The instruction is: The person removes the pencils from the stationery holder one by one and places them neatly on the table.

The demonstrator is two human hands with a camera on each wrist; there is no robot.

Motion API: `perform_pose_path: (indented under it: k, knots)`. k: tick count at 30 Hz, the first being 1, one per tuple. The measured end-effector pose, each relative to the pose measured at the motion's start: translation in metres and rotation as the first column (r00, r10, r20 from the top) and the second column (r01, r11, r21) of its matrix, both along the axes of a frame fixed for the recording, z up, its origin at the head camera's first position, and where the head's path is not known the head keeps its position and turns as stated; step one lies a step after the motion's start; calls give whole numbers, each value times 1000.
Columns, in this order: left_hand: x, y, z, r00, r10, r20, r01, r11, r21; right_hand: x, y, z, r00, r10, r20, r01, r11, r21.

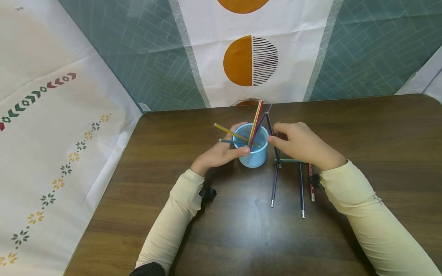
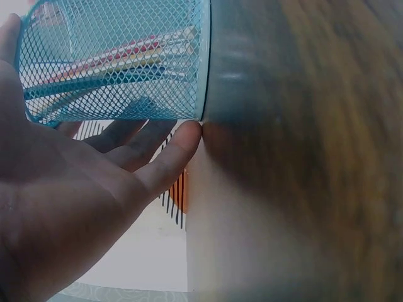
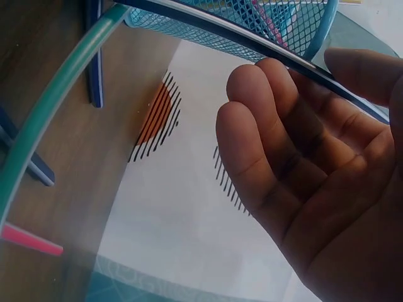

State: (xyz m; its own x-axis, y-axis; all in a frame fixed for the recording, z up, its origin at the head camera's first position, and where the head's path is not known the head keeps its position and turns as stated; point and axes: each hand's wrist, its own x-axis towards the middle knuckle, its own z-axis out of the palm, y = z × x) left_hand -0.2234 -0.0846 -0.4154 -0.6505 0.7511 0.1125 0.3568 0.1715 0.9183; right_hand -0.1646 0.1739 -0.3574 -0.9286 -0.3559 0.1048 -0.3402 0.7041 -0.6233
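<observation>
My left hand (image 1: 222,154) holds a light-blue mesh pencil cup (image 1: 254,159), thumb at the near rim and fingers around its side. Through the mesh (image 2: 119,69) in the left wrist view, several pencils show inside. A yellow pencil (image 1: 228,130) and a teal pencil (image 1: 226,141) lean out leftward; a red pencil (image 1: 254,132) and a dark one (image 1: 264,116) stand steeper. Just right of the cup, my right hand (image 1: 298,141) pinches a dark pencil (image 3: 252,41) between thumb and forefinger, the other fingers curled. That pencil is tilted, its lower end near the other pencils.
Two dark pencils, one on the left (image 1: 274,188) and one in the middle (image 1: 302,191), lie below the right hand beside a red pencil (image 1: 312,188). A green pencil (image 1: 288,160) crosses their far ends. Patterned cloth (image 1: 152,50) hangs behind the brown table (image 1: 165,142).
</observation>
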Motion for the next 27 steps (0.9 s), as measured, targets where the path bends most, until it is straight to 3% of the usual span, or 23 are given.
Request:
perform_pose_path:
  k: [27]
  knots:
    - [0,1,1,1000,-8,11,8,1000,-10,1,-1,-1,1000,-3,-30,3,1000,8]
